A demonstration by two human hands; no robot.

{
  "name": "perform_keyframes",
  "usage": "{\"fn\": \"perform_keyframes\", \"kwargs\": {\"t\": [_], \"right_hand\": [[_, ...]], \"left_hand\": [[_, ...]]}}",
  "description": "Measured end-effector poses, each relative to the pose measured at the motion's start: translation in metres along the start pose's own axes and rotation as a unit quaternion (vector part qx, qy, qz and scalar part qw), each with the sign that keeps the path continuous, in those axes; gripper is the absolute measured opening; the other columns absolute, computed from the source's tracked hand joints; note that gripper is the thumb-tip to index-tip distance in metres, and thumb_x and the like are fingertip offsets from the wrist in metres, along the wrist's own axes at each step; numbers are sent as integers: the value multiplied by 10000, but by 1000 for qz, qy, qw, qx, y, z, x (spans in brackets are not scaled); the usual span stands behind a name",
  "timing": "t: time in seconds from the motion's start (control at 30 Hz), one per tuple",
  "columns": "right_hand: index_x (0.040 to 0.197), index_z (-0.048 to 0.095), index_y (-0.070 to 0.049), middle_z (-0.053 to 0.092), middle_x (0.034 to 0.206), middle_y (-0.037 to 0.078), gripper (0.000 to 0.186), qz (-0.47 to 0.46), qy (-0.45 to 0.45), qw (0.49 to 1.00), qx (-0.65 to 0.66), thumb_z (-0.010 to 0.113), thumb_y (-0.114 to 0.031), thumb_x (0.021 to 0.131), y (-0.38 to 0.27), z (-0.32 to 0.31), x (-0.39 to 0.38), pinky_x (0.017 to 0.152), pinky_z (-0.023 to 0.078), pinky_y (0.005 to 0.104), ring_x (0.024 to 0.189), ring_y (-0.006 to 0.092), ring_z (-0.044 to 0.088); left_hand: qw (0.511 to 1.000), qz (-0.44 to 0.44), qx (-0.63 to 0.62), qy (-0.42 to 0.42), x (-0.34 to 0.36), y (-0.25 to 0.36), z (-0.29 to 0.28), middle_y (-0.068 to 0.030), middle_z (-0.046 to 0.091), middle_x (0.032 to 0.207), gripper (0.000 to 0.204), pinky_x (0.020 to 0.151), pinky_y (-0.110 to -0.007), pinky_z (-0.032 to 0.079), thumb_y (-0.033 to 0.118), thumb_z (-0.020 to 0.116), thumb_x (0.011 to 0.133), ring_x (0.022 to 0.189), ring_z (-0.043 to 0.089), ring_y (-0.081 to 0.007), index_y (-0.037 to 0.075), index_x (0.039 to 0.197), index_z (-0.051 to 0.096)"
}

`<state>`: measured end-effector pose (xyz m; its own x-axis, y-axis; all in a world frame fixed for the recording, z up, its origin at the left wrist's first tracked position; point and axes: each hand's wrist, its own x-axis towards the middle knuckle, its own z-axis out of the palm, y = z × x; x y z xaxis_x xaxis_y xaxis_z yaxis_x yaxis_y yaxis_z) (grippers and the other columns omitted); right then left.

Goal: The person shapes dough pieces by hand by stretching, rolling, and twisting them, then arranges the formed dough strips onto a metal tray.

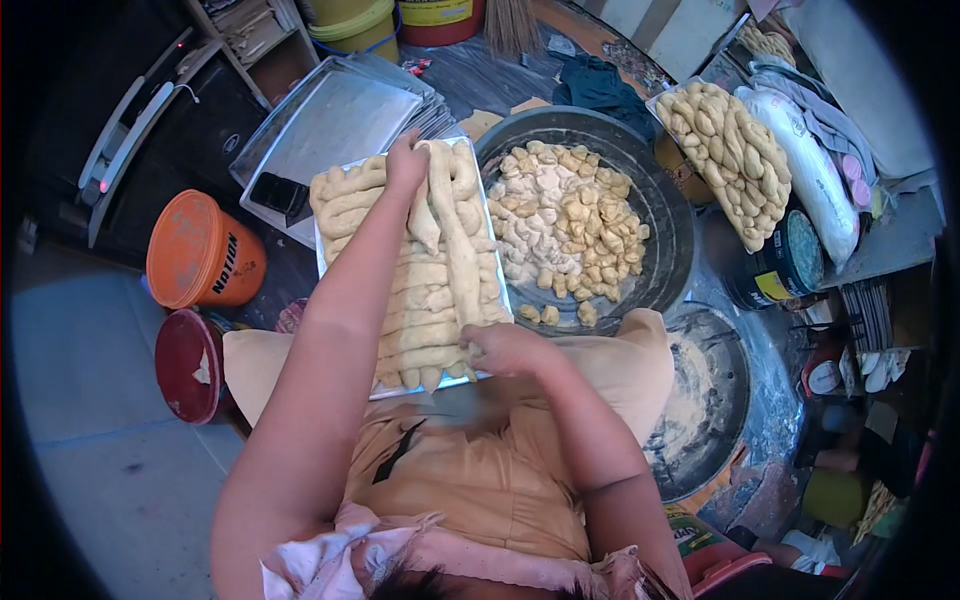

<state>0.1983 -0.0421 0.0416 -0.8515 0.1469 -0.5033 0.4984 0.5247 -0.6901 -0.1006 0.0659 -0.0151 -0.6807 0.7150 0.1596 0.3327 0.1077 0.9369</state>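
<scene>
A metal tray (493, 270) rests on my lap, covered with pale dough rolls (425, 300) laid side by side. A long dough strand (458, 240) runs lengthwise over these rolls. At the tray's far edge my left hand (408, 163) grips the strand's upper end, its fingers closed. Down at the near right corner, my right hand (508, 348) has its fingers closed on the strand's lower end. A shorter, tapering dough piece (424, 222) lies just left of the strand.
Beyond my right knee stands a wide dark basin (668, 220) with many dough lumps. A floury second basin (735, 400) is nearer. Braided dough fills another tray (725, 160) at right. Stacked metal trays (350, 110) bear a black phone (279, 195). An orange bucket (205, 250) stands left.
</scene>
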Motion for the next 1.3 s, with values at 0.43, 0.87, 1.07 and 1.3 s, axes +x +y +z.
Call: {"fn": "perform_keyframes", "kwargs": {"t": [0.43, 0.87, 1.07, 1.3], "right_hand": [[1117, 504, -81, 609, 834, 220, 386, 0, 46, 998, -45, 524, -207, 752, 5, 5, 0, 719, 454, 462, 791, 380, 590], [1163, 501, -82, 619, 920, 210, 426, -12, 139, 989, -44, 555, -222, 764, 3, 7, -16, 767, 461, 425, 862, 348, 602], [1083, 556, -71, 626, 865, 175, 352, -58, 217, 974, -20, 588, -239, 775, 14, 8, -16, 729, 469, 403, 821, 324, 604], [971, 576, -51, 619, 922, 193, 284, -41, 218, 975, -6, 568, -193, 725, 7, 5, -32, 767, 468, 431, 870, 353, 593]], "left_hand": [[963, 142, 224, -39, -113, 28, 25, -228, 203, 1436, 619, 1075, -520, 64, 444, 440, 893, 1345, 95, -407, 72, 1372, 317], [866, 270, 412, -84, -170, 49, 14, -134, 182, 1468, 578, 1073, -545, 77, 393, 453, 886, 1363, 62, -367, 141, 1385, 306], [815, 277, 455, -229, -195, 51, 0, -101, 192, 1472, 554, 1087, -515, 84, 420, 409, 901, 1364, 136, -310, 146, 1375, 326], [774, 311, 473, -284, -226, 36, -4, -108, 216, 1461, 546, 1088, -506, 94, 381, 445, 892, 1358, 153, -313, 130, 1366, 345]]}}
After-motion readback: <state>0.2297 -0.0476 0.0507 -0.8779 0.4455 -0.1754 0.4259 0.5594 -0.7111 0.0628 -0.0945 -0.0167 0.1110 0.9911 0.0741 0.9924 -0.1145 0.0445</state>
